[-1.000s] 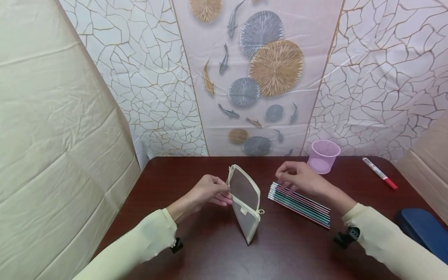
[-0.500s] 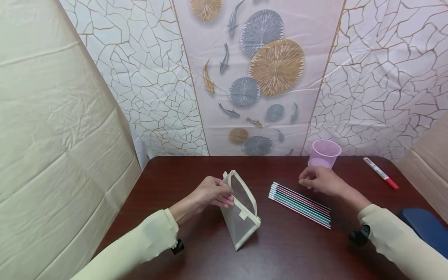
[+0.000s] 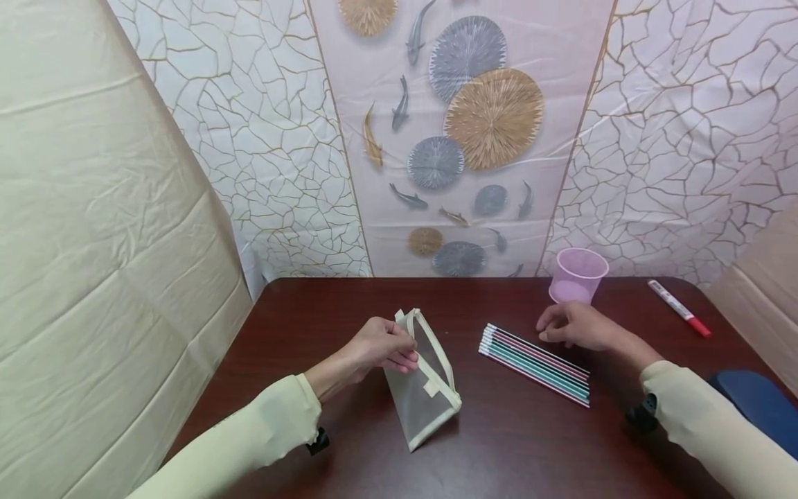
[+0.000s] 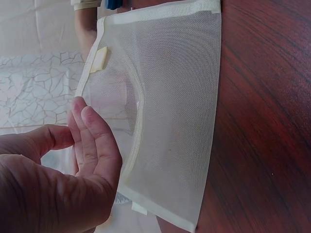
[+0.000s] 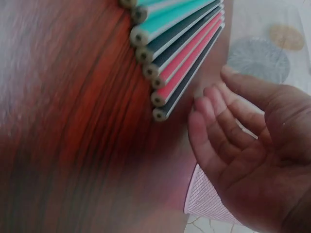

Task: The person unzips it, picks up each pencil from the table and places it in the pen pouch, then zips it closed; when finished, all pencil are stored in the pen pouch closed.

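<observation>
A cream mesh zipper pouch stands tilted on the table, its zipped mouth spread apart. My left hand pinches the pouch's near rim between thumb and fingers; the left wrist view shows the mesh side beside those fingers. Right of the pouch lies a row of pencils in teal, black and red, side by side, eraser ends toward the pouch. My right hand hovers just beyond the pencils with loosely curled fingers and nothing in them. In the right wrist view the pencils' unsharpened ends are near its fingertips.
A pink mesh cup stands at the back, behind my right hand. A white marker with a red cap lies at the back right. A dark blue case sits at the right edge, partly behind my right sleeve. Patterned cloth hangs behind the table.
My right hand has moved right, away from above the pencils toward the pink cup. The pouch has turned and tilted lower in my left hand, its lower end swinging left.
</observation>
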The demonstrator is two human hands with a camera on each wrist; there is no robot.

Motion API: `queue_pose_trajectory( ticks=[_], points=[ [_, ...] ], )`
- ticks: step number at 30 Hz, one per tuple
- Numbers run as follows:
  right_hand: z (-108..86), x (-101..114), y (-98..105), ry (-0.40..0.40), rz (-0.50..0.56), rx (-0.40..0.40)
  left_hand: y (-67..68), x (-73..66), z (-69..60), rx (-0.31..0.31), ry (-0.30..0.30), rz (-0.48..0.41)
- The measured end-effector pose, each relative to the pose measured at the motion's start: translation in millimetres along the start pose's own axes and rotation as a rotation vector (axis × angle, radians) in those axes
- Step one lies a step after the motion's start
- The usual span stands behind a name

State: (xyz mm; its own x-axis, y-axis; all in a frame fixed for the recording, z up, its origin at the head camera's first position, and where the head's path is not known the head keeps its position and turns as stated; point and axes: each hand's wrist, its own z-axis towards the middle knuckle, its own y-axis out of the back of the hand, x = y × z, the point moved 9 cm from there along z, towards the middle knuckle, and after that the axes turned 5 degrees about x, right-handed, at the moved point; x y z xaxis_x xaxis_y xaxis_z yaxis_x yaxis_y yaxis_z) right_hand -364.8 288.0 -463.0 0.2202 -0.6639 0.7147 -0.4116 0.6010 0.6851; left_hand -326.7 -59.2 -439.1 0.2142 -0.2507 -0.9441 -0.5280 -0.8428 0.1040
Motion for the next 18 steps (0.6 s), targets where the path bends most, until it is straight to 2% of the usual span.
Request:
queue_pose_trajectory(
  ticks=[6,18],
  points=[
    [3.7,-4,-9,0.016,0.035,0.077,-1.7,1.9,-0.8,0.000,0.014,-0.003],
    [2.9,-5,-13,0.038,0.039,0.080,-5.3,5.3,0.3,0.037,0.018,-0.004]
  ],
)
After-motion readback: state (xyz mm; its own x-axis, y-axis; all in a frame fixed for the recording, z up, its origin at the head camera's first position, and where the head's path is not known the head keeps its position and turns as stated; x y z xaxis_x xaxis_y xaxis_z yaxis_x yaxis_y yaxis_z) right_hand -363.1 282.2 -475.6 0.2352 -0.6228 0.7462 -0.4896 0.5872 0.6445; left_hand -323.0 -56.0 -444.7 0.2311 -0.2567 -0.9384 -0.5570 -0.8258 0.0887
